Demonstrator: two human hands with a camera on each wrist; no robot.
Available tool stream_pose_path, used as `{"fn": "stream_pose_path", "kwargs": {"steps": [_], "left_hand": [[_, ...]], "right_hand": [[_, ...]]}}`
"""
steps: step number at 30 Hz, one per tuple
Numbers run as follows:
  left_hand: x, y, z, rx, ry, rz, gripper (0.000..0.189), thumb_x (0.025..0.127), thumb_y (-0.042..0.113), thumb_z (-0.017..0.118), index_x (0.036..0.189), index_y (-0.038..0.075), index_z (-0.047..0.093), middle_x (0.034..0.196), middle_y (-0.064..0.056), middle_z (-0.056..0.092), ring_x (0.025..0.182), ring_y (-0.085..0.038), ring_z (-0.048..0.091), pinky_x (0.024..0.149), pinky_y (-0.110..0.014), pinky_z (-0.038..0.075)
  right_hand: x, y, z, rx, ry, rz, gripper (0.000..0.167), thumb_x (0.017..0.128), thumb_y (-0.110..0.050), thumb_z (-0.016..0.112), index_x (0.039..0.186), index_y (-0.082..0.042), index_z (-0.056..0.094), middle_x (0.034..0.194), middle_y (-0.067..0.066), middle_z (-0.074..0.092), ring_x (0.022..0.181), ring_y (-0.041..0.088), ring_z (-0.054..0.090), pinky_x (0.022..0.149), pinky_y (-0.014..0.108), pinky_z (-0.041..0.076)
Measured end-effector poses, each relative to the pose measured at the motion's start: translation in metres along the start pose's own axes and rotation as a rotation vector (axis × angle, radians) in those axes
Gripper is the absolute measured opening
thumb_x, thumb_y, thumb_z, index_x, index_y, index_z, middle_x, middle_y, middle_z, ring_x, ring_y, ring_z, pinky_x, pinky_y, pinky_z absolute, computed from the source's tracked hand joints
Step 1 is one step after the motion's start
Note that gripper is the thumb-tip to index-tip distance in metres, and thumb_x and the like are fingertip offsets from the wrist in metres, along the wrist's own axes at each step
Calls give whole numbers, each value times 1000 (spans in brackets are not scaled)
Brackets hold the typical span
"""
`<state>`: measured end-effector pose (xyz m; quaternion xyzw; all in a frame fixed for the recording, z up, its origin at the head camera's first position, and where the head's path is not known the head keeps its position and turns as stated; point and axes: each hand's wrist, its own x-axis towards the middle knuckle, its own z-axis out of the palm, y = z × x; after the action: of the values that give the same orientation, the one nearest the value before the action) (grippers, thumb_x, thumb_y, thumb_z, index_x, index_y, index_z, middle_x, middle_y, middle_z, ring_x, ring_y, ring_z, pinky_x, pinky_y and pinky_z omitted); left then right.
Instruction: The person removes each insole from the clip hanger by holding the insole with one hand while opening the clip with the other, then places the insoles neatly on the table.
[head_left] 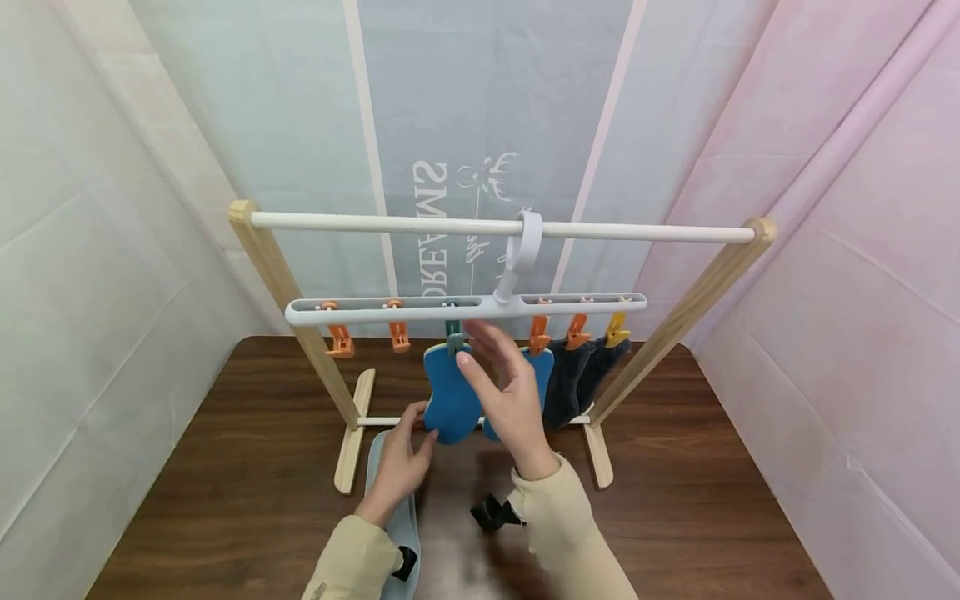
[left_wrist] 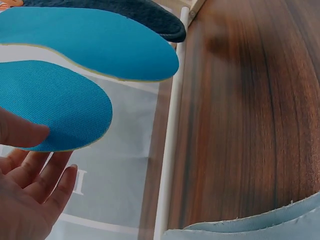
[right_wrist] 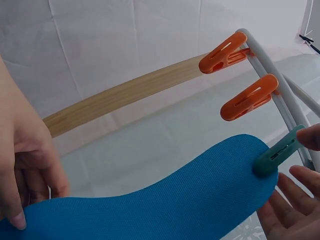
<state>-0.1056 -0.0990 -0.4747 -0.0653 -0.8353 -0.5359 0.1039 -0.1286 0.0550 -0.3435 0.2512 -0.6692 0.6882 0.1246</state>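
Observation:
A blue insole (head_left: 452,398) hangs from a teal clip (head_left: 454,335) on the white clip hanger (head_left: 390,312). My left hand (head_left: 402,462) holds the insole's lower end, thumb (left_wrist: 25,131) on its face and fingers behind it. Up at the clip is my right hand (head_left: 510,392); its thumb touches the clip's end in the right wrist view, while its fingers (right_wrist: 295,195) spread loosely below. A second blue insole (left_wrist: 95,40) hangs from an orange clip (head_left: 538,335), partly hidden by the right hand in the head view.
Two dark fuzzy insoles (head_left: 564,385) hang at the right from an orange and a yellow clip (head_left: 617,330). Two orange clips (head_left: 399,336) at the left hold nothing. The hanger hooks onto a rack's white bar (head_left: 637,232). A light blue fabric item (head_left: 405,542) lies under the left forearm.

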Motion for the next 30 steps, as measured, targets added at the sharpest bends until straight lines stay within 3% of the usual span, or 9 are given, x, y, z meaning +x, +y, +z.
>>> {"fn": "stream_pose_path", "kwargs": {"steps": [11,18,30], "left_hand": [[-8,5,-2,12,31,24,23,88,-6,60,109,2,59,92,-10,62,82,-21,59,75,-38,51],[-11,8,-3,6,11,14,23,90,-6,57,112,2,58,91,-9,60,78,-15,52,72,-36,47],[-14,10,-6,-39,-7,-12,25,92,-5,55,116,1,56,88,-7,56,74,-12,45,66,-32,41]], "right_hand": [[8,-3,5,137,-46,49,42,98,-16,55,135,4,47,139,21,47,128,29,49,107,36,41],[10,-3,6,150,-49,63,46,97,-23,58,134,2,48,137,21,49,127,26,50,108,37,40],[13,-4,6,229,-42,84,48,96,-21,60,135,4,48,135,23,50,120,16,55,106,39,43]]}}
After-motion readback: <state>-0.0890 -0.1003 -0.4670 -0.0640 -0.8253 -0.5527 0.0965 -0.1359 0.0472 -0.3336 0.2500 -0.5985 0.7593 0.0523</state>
